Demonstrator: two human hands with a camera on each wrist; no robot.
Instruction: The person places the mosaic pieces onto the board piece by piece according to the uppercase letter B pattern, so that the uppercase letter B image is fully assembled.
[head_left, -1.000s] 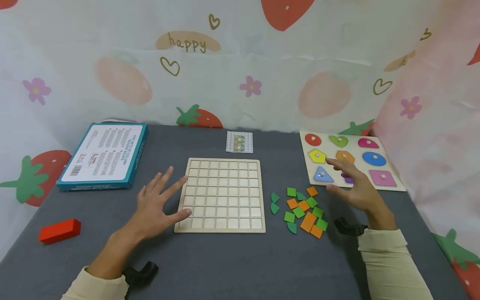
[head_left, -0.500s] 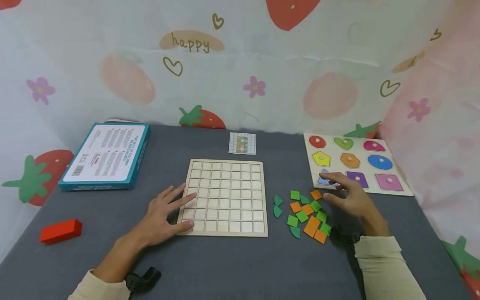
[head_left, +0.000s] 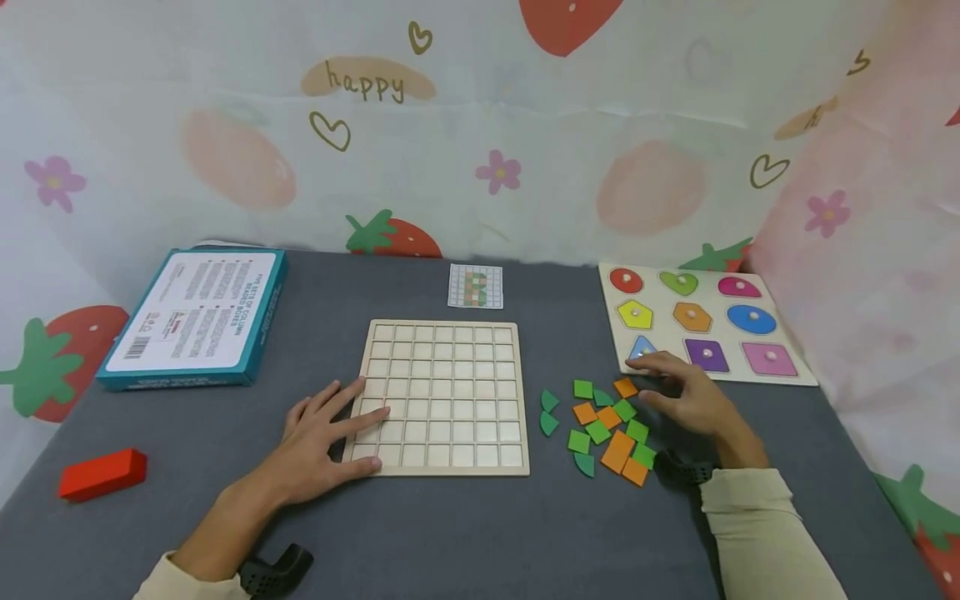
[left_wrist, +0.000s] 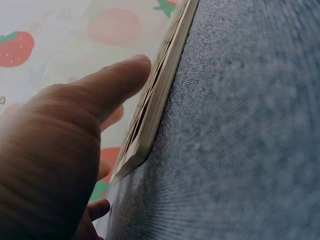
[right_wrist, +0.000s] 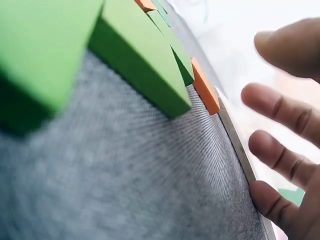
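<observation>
My left hand (head_left: 318,442) lies with spread fingers over the left edge of a wooden grid board (head_left: 442,400); its thumb (left_wrist: 115,82) shows right at the board's edge in the left wrist view. Bare square cells cover the board. To its right lies a loose group of flat pieces: green squares (head_left: 582,389), orange squares (head_left: 617,451) and dark green rounded wedges (head_left: 548,424). Beside that group hovers my right hand (head_left: 693,400), fingers relaxed and holding nothing, its fingertips overlapping the shape puzzle's lower left corner. In the right wrist view, green blocks (right_wrist: 145,60) stand near the fingers.
A small printed pattern card (head_left: 476,287) lies behind the board. At the back right is a knobbed shape puzzle (head_left: 723,354). A teal-edged box (head_left: 195,308) sits at the back left, with a red block (head_left: 102,475) in front of it. A printed curtain (head_left: 480,117) closes the back.
My left hand has come down onto the board's left edge. The right hand has moved down from over the shape puzzle toward the coloured pieces. The view has shifted slightly.
</observation>
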